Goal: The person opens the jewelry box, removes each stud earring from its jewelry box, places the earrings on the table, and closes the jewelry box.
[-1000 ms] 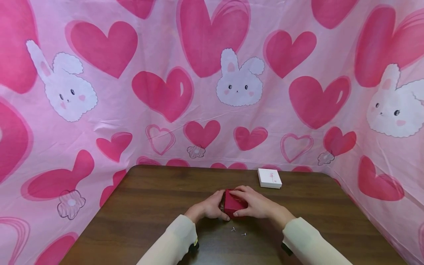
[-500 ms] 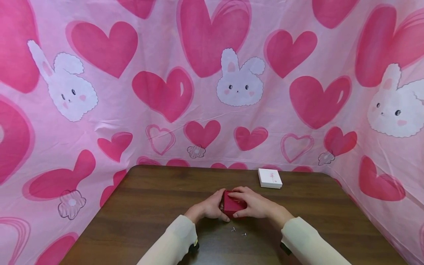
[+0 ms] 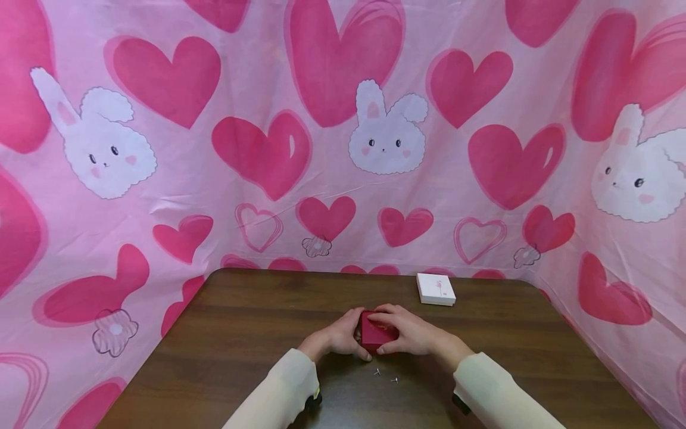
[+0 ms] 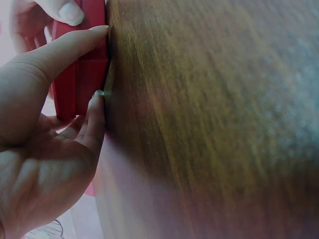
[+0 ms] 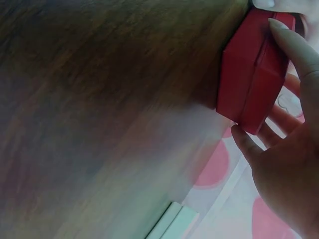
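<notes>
The left hand [image 3: 343, 335] grasped the red box [image 3: 375, 333] from its left side, with the left thumb [image 4: 75, 47] on the near face, low by the table, and fingers at the far side. The right hand [image 3: 412, 330] grasped the same box from the right, its thumb [image 5: 294, 47] pressed higher, on the upper part [image 5: 271, 84] above the seam. Neither hand was free. The box sat between the hands, on the table [image 3: 241, 333], near its middle. The seam showed as a thin line; whether the two parts were fully seated could not be told. Judged from this grip, the step called for a steady lower part [image 5: 239, 64] under the left hand and even, level force from the right, since one-sided force could tilt or jam the upper part. Fingertips were best held clear of the seam. Two small metal pieces [image 3: 377, 372] lay just nearer the person; a sliding box or low wrist could disturb them. The white box [image 3: 436, 289] lay well apart, toward the far edge, before the heart-print cloth [image 3: 332, 179].
</notes>
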Demonstrator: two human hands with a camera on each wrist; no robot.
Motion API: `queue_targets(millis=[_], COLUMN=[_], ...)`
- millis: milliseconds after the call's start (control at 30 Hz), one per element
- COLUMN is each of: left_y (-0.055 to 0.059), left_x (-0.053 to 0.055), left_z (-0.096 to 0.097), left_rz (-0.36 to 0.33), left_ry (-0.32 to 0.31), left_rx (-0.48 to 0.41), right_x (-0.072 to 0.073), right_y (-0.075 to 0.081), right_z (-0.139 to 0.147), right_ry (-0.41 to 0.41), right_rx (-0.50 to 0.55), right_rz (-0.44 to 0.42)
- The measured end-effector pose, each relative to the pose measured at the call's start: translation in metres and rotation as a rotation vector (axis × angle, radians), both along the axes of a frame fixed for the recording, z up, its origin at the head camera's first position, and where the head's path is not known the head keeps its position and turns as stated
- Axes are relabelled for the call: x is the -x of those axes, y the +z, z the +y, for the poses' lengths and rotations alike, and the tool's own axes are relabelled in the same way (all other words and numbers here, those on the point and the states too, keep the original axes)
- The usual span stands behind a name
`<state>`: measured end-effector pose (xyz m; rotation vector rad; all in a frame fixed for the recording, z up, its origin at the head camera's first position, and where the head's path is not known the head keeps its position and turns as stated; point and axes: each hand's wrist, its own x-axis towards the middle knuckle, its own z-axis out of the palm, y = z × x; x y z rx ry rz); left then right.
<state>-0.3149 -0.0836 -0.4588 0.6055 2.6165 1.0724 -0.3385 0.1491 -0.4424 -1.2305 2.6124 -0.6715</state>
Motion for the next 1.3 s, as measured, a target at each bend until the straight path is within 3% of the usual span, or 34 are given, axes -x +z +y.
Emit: queue_targets(millis=[333,567,900,1300], left_y=[-0.001,-0.005,0.001,-0.001], left_x=[0.001,0.003,0.000,0.001], left_z=[0.001,0.001,0.001,0.002], left_rz=[0.018,0.006,0.005,0.011], left_ry=[-0.005,0.000,0.008,0.024], left_rx=[0.038,0.044,0.040,0.044], right_x=[0.003,0.001,0.000,0.001], right_y=[-0.011,-0.010,-0.008,-0.007], right_z=[0.001,0.000,0.000,0.000], right_ry=[0.002,0.013,0.017,-0.015], right_rx=[-0.013,-0.014,-0.001,0.001], right_rz=[0.001,0.000,0.010,-0.053])
